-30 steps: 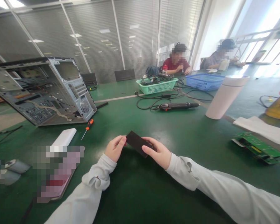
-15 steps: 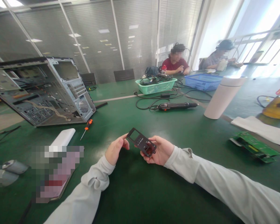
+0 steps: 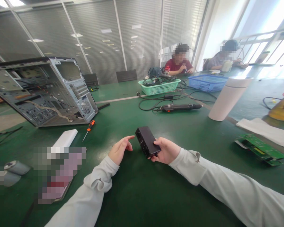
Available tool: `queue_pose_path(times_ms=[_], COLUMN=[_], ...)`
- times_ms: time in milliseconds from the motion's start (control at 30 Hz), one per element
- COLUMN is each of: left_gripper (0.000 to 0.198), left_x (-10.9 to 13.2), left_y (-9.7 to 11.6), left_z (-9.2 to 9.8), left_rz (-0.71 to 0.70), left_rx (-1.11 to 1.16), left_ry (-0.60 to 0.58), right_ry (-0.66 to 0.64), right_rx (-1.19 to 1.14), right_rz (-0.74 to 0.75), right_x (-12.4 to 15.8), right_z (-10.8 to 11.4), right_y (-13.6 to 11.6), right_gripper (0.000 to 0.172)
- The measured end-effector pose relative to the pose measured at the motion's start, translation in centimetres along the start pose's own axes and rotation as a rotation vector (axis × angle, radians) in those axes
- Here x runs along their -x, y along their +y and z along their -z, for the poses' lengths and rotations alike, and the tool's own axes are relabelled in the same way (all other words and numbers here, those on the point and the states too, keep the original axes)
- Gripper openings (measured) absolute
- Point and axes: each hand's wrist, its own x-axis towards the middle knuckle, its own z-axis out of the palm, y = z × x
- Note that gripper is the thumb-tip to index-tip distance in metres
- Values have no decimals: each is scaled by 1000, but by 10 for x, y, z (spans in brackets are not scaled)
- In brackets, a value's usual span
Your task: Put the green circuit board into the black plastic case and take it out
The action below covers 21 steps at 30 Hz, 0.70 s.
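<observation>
My right hand (image 3: 167, 150) grips a small black box-shaped housing (image 3: 148, 140) by its right end, with the thumb on top and fingers below. Its broad plain side faces up, and a narrow face with openings and small markings is turned to the left. My left hand (image 3: 120, 149) holds nothing. Its index finger stretches toward the housing's left edge, very near it; whether it touches I cannot tell. The other fingers curl loosely.
An open computer case (image 3: 68, 91) stands at left, with an orange-handled screwdriver (image 3: 91, 126) before it. Beyond my hands lie a black electric screwdriver (image 3: 181, 107) and a green basket (image 3: 159, 87) of cables. A pale tumbler (image 3: 228, 99) and a green circuit board (image 3: 260, 149) are at right.
My right hand has turned the housing, so its panel with the window now faces left and the plain side shows on top. My left fingers have come off its edge.
</observation>
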Motion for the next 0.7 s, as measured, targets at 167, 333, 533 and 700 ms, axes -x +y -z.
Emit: queue_pose_path(times_ms=[167, 333, 533, 700], left_gripper=[62, 60, 55, 48], left_x=[0, 1, -2, -9], left_y=[2, 1, 0, -9], left_z=[1, 1, 4, 12], left_rz=[-1, -1, 18, 88], left_rx=[-87, -93, -132, -83], left_ry=[-6, -16, 68, 238], right_ry=[378, 784, 997, 1190], right_rx=[747, 1374, 1847, 1924], right_rz=[201, 248, 6, 107], right_x=[9, 49, 110, 158], right_z=[25, 36, 68, 110], right_y=[-7, -21, -8, 7], right_gripper=[53, 58, 58, 69])
